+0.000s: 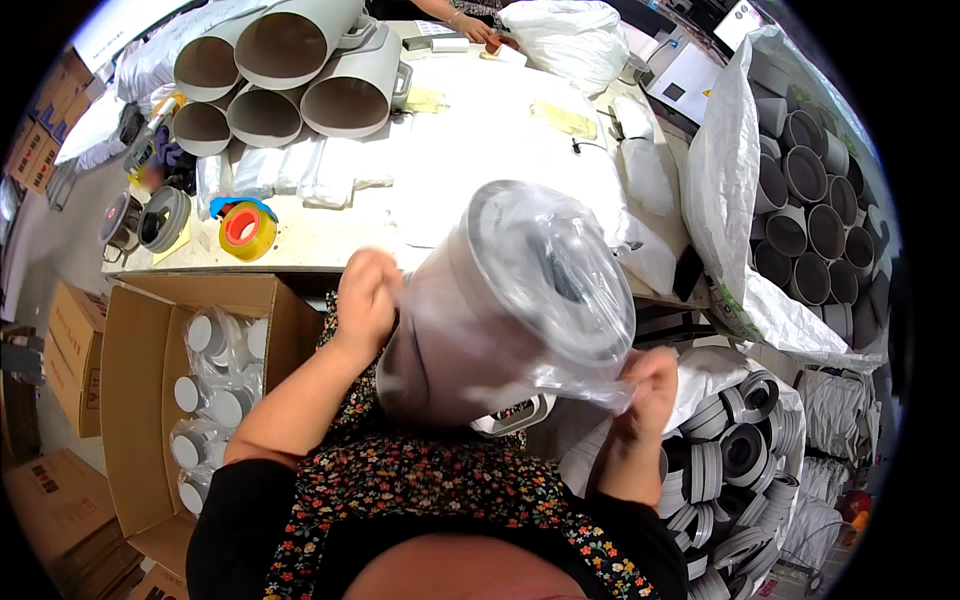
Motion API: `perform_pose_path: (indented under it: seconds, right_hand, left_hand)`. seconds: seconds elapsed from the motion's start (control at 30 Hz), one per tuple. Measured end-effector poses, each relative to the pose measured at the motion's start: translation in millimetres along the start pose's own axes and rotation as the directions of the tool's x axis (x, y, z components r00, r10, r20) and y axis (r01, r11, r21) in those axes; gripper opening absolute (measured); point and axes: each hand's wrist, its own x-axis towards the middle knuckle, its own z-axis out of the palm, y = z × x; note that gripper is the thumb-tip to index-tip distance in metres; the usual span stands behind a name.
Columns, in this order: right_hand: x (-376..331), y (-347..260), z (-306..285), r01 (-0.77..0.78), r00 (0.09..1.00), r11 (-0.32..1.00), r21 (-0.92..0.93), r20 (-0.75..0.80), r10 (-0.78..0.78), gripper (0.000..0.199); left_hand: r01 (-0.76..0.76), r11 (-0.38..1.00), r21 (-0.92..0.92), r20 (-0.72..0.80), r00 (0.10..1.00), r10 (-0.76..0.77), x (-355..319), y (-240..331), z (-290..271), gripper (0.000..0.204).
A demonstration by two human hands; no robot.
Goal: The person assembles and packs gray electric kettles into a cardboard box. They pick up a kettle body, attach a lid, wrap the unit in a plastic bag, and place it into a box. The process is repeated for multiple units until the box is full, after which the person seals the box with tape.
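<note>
A large grey plastic jug (450, 345) tilts in front of my body, its round lid turned up and away from me. A clear plastic bag (595, 385) is drawn over the lid and wraps the upper part; its lower extent is blurred. The jug's pale handle (520, 415) shows at the near side. My left hand (368, 300) is closed on the bag's edge left of the jug. On the other side, my right hand (648, 392) pinches a stretched part of the same bag. Both hands are slightly smeared by motion.
Several stacked grey jugs (345, 105) stand at the table's far left. A yellow tape roll (248, 230) lies near the front edge. An open carton (140, 400) holds bagged items. White sacks (720, 190) of grey cups and lids stand right. Another person's hand (473, 28) is at the back.
</note>
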Motion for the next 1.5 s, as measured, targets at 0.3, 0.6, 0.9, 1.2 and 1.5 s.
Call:
perform_pose_path:
  seconds: [0.3,0.6,0.9,1.2,1.5]
  right_hand:
    - [-111.0,146.9,-2.8,-0.016,0.871,0.478,-0.878,0.223,0.438,0.021]
    - [-24.0,162.6,95.6,0.074,0.408,0.650,-0.756,0.618,0.672,0.018]
    - [-3.4,112.6,130.5,-0.359,0.418,0.799,-0.483,0.682,0.600,0.041]
    - [2.8,164.0,131.1,-0.253,0.481,0.594,-0.763,0.434,0.762,0.028]
    - [54.2,193.7,115.8,-0.223,0.330,0.507,-0.832,0.425,0.843,0.032]
  left_hand:
    - [0.037,0.970,0.239,0.383,0.915,-0.129,-107.3,28.0,-65.5,0.021]
    - [-0.257,0.889,0.379,0.295,0.944,0.147,-55.6,37.0,4.6,0.059]
    - [0.536,0.837,-0.109,-0.474,0.712,-0.518,-99.8,95.6,-217.9,0.040]
    - [0.754,0.178,0.632,-0.691,0.653,-0.311,-155.1,-0.5,-390.7,0.041]
    - [0.167,0.217,0.962,0.076,0.598,-0.798,-109.4,-178.2,-365.8,0.026]
